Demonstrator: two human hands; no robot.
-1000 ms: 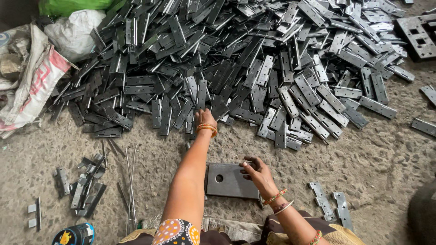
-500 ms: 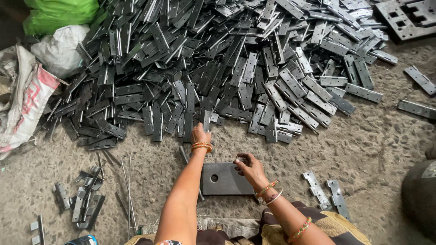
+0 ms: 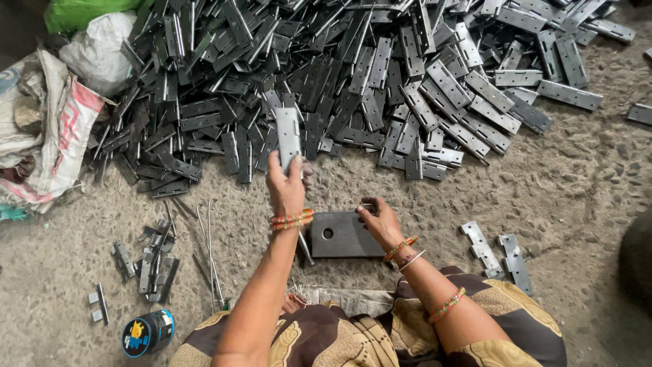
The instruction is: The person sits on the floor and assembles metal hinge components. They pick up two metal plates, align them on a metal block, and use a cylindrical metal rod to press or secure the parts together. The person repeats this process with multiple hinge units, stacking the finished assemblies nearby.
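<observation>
1. Left hand point(image 3: 286, 185) closed around the lower end of a grey metal hinge leaf point(image 3: 288, 138), thumb and fingers clamped on its edges; held upright and lifted clear of the ground, probably so its knuckle edge can be checked or turned.
2. Right hand point(image 3: 380, 221) curled over the far right corner of a dark steel block point(image 3: 341, 234), fingertips pinched together; whether something small sits between them cannot be told. Resting there likely to steady the block or to keep a part at its edge.
3. Block lying flat on the gritty floor point(image 3: 584, 204) just in front of the knees, one round hole showing near its left side; placed close in, seemingly as a work base within easy reach of both hands.
4. Large heap of hinge leaves point(image 3: 380, 81) spread across the top of the view, its near edge just beyond the raised leaf, so stock sits an arm's stretch away.
5. Three separate leaves point(image 3: 496, 251) on the floor to the right of the block, apart from the heap.
6. Thin wire rods point(image 3: 207, 251) and a small cluster of hinge pieces point(image 3: 149, 265) to the left; a blue round tin point(image 3: 147, 333) nearer the knee; white sacks point(image 3: 47, 129) at the far left.
</observation>
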